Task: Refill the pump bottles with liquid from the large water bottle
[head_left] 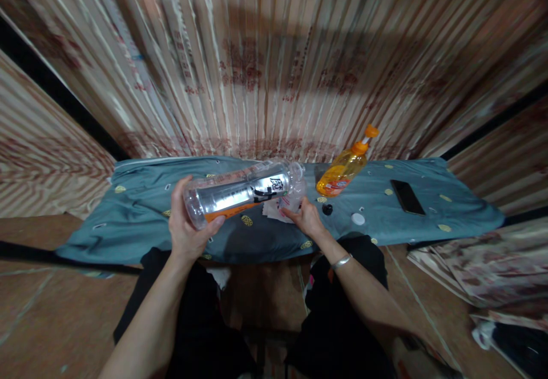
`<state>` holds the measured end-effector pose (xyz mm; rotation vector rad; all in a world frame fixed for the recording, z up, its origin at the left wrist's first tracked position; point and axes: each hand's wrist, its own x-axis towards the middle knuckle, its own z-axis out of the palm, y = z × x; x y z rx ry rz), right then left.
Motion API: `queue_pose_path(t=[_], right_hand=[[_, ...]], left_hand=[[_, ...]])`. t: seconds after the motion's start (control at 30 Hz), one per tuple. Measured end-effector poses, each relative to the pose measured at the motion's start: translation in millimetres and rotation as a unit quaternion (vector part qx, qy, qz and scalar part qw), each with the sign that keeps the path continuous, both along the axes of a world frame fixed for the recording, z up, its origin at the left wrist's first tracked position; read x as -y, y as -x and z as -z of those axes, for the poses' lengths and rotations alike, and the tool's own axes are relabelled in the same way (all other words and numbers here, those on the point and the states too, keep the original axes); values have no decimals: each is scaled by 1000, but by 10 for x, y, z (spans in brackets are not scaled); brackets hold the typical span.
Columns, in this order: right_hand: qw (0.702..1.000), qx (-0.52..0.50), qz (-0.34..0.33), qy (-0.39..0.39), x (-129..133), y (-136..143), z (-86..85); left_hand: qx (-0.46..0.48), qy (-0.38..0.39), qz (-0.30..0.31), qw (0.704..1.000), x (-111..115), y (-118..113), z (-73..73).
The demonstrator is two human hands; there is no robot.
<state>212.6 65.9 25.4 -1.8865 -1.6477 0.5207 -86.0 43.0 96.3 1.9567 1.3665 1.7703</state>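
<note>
My left hand (pixel 188 225) grips the base of a large clear plastic bottle (pixel 240 192) with a silver and orange label. The bottle is tilted nearly flat, its open mouth pointing right. Under that mouth, a smaller clear plastic bottle (pixel 295 189) stands with my right hand (pixel 306 216) closed around its lower part. Whether the two mouths touch, I cannot tell. Beneath the small bottle lies a whitish tissue or paper (pixel 274 212), partly hidden. Right of my right hand are a small black cap (pixel 327 209) and a white cap (pixel 358 218).
An orange pump bottle (pixel 345 168) of yellow liquid stands at the back right of the teal cloth-covered table (pixel 141 208). Farther right lies a dark phone (pixel 407 197). Striped curtains (pixel 274 71) hang behind the table, and black bars (pixel 64 88) slant along both sides.
</note>
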Motion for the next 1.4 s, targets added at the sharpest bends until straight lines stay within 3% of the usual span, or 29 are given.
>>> queue_pose_path(t=[1.4], right_hand=[[1000, 2, -5, -26, -30, -32, 103]], left_hand=[[3, -11, 8, 1000, -5, -2, 10]])
